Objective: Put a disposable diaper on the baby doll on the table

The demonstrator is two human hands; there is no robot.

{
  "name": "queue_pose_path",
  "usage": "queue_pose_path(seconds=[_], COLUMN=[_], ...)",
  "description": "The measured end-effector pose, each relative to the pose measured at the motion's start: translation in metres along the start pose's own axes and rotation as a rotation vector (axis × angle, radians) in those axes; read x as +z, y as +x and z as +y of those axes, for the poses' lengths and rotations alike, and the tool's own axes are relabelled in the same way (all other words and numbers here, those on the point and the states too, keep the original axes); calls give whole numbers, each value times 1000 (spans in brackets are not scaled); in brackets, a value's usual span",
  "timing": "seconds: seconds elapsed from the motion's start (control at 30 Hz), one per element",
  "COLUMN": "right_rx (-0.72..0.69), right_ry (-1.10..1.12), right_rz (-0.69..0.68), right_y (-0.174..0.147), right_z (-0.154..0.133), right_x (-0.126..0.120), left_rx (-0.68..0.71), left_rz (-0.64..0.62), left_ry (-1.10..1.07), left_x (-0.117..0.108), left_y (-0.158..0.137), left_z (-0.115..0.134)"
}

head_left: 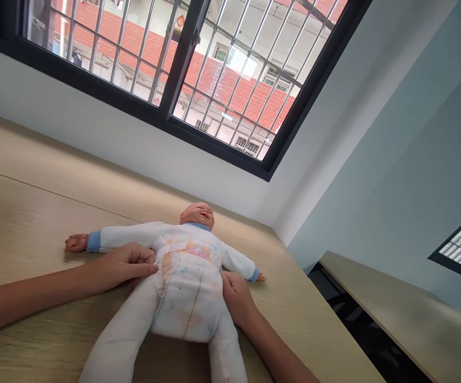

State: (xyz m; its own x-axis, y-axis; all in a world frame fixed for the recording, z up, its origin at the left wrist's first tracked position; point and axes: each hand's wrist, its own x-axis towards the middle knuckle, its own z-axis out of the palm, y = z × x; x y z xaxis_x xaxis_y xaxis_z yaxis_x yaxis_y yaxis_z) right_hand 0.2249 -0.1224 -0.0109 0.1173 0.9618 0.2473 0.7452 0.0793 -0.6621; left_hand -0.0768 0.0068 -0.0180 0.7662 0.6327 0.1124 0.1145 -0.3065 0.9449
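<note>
A baby doll [124,234] in a white outfit with blue cuffs lies on its back, arms spread and legs toward me. Around its hips, over the outfit, sits a printed white diaper [192,303] with a line down its front. My left hand [134,263] is closed at the diaper's left side, thumb and fingers pinching its edge. On the other side my right hand [236,295] presses against the diaper's edge by the doll's hip. The right fingertips are hidden behind the diaper and the doll's body.
The doll lies on a light wooden table [26,229] with a seam across it. A barred window [166,101] with a dark frame is set in the wall behind. At the right stands a second table [405,308] with a dark underside.
</note>
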Motion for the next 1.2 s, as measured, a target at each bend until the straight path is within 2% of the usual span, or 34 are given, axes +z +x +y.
queue_pose_path(seconds=[1.2], right_rx=[-17], right_ry=[37], right_rz=[-1], right_y=[1], right_z=[2], right_x=[-1], left_rx=[11], left_rz=[-22], left_ry=[17], left_x=[-3], left_y=[0], left_z=[-8])
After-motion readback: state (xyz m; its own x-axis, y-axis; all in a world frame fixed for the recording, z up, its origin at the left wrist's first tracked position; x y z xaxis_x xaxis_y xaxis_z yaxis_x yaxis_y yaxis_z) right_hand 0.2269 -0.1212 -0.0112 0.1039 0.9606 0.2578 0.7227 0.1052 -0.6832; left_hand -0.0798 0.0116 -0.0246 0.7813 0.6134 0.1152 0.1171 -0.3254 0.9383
